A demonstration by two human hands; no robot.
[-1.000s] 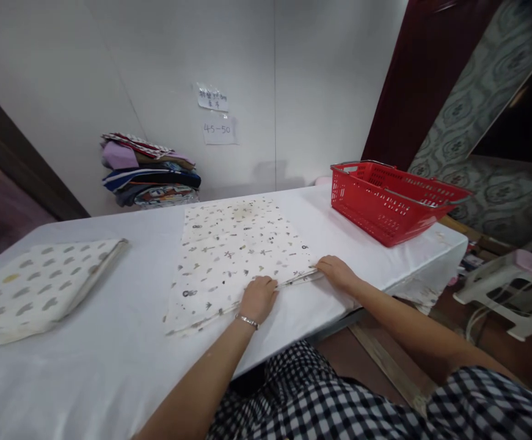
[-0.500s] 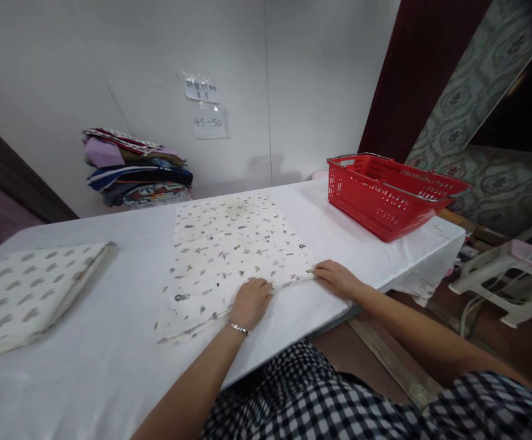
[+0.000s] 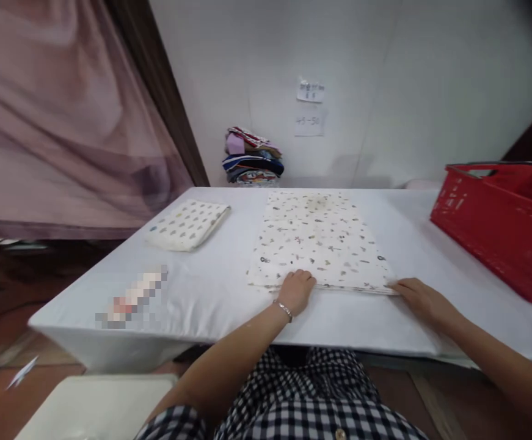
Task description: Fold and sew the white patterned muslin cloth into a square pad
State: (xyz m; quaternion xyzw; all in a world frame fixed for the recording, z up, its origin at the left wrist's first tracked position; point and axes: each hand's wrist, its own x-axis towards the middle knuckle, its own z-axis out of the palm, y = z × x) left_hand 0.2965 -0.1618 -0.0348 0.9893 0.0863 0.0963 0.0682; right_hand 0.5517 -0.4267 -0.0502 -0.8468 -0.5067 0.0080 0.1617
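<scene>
A white cotton cloth (image 3: 320,241) with a small scattered print lies folded in layers on the table. My left hand (image 3: 297,290) rests palm down across its near edge, left of the middle, fingers stretched over the fabric. At the near right corner my right hand (image 3: 419,299) has its fingertips closed on the cloth's edge; the thumb is hard to see. Farther left sits a second folded cloth (image 3: 190,223), white with grey cloud shapes.
The white-covered table (image 3: 229,305) has its front edge close to my body. A red plastic basket (image 3: 499,226) stands on the right. Folded fabrics (image 3: 254,159) are stacked against the wall. A pixelated patch covers something at the front left. A white stool (image 3: 105,403) is below, left.
My view has swung left, bringing in the pink curtain and the table's left end. My left hand has slid leftward along the cloth's near edge; my right hand stays at the corner.
</scene>
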